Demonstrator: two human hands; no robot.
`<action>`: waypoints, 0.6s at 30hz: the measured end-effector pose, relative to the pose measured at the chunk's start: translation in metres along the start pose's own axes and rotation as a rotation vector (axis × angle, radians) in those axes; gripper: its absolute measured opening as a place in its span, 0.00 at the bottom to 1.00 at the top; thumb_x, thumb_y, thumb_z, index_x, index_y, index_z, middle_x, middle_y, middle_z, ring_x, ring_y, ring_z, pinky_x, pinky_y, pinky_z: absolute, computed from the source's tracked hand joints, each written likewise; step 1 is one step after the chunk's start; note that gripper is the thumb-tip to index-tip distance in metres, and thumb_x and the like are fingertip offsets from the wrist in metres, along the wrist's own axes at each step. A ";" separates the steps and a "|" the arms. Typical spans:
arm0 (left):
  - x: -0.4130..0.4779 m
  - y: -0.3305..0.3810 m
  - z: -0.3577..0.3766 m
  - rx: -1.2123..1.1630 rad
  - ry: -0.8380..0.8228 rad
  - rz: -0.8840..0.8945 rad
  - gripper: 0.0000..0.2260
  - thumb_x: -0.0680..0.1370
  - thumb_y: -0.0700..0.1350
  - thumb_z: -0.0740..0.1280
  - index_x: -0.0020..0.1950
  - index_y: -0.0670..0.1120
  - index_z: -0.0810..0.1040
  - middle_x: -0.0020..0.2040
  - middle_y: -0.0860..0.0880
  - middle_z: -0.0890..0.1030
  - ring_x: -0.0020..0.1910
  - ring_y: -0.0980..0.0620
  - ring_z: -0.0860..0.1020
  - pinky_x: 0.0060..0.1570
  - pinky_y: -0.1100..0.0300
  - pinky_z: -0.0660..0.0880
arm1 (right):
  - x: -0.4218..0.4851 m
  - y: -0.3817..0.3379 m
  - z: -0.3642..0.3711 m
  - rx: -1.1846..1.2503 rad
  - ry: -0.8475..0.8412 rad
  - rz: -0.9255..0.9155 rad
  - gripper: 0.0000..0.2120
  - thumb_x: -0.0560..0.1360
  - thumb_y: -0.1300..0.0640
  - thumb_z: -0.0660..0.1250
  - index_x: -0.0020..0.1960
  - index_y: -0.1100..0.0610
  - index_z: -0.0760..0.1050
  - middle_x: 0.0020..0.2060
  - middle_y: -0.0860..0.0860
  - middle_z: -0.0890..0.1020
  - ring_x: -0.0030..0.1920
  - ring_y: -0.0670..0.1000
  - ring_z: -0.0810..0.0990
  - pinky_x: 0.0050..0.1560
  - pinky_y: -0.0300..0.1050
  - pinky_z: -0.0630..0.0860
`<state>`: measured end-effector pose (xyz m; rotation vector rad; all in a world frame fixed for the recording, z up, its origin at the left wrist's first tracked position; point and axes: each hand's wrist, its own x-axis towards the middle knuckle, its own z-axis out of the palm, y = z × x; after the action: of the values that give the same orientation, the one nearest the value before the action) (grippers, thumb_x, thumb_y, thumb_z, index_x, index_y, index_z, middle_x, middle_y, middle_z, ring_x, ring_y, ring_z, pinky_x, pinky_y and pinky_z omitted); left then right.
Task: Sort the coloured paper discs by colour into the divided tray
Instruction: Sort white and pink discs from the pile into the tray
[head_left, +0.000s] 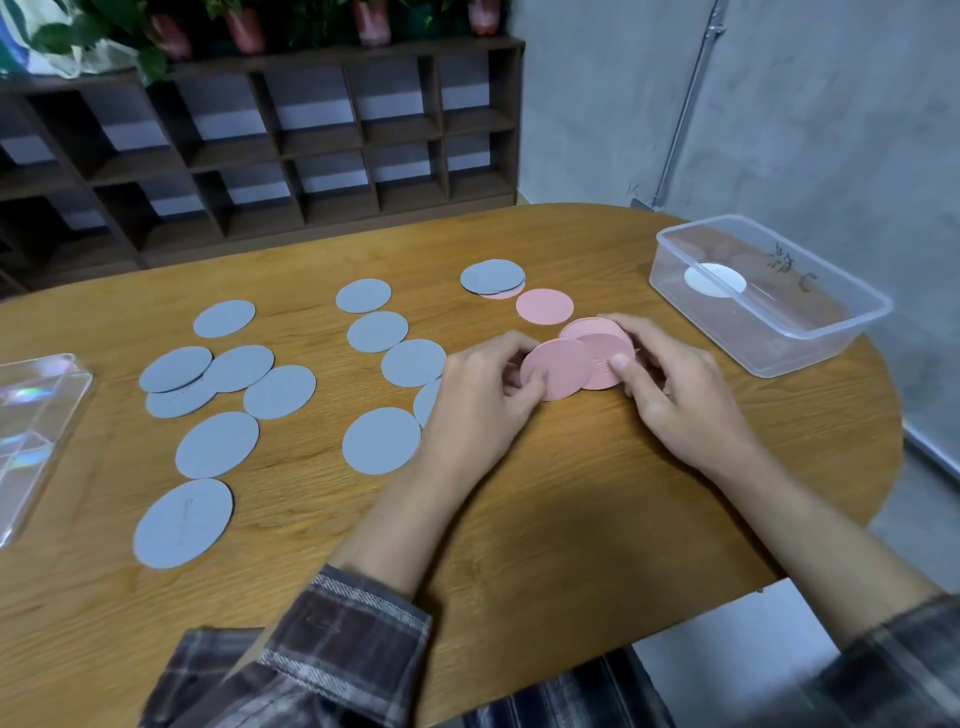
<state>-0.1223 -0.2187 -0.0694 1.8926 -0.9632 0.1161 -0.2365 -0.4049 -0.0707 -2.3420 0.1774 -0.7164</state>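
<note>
Both hands meet over a small stack of pink discs (597, 353) at the middle right of the wooden table (545, 519). My left hand (483, 395) pinches the front pink disc (553, 366) at its left edge. My right hand (665, 374) grips the stack from the right, thumb on top. A single pink disc (544, 306) lies flat just behind. Several blue-grey discs (382, 439) are spread across the left and middle of the table. Two blue-grey discs (493, 276) lie overlapped on a pink one at the back.
A clear plastic box (831, 332) stands at the right with a white disc (714, 280) inside. A clear tray (31, 415) sits at the left table edge. A dark wooden shelf unit (260, 145) stands behind the table, against the wall.
</note>
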 end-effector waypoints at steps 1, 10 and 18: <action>0.001 0.001 0.003 -0.008 0.012 -0.006 0.05 0.78 0.41 0.73 0.53 0.46 0.85 0.43 0.54 0.86 0.40 0.55 0.82 0.41 0.64 0.79 | 0.000 0.000 0.000 0.002 -0.010 -0.003 0.16 0.83 0.60 0.65 0.70 0.52 0.75 0.49 0.40 0.81 0.44 0.45 0.79 0.48 0.34 0.71; 0.007 0.001 0.018 0.008 0.066 -0.054 0.18 0.77 0.45 0.74 0.68 0.49 0.82 0.47 0.50 0.87 0.42 0.56 0.83 0.49 0.63 0.78 | -0.001 0.004 0.000 0.003 -0.053 -0.018 0.20 0.85 0.61 0.59 0.76 0.53 0.71 0.47 0.38 0.78 0.47 0.42 0.78 0.53 0.31 0.68; 0.012 0.002 0.029 0.055 0.055 -0.006 0.14 0.81 0.44 0.70 0.65 0.43 0.83 0.43 0.44 0.83 0.42 0.47 0.80 0.48 0.53 0.74 | 0.000 0.005 0.003 0.046 -0.103 0.047 0.25 0.84 0.53 0.54 0.81 0.49 0.61 0.46 0.37 0.76 0.49 0.44 0.77 0.56 0.32 0.68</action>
<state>-0.1248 -0.2488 -0.0781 1.9327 -0.9249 0.1916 -0.2345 -0.4070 -0.0757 -2.3168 0.1686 -0.5701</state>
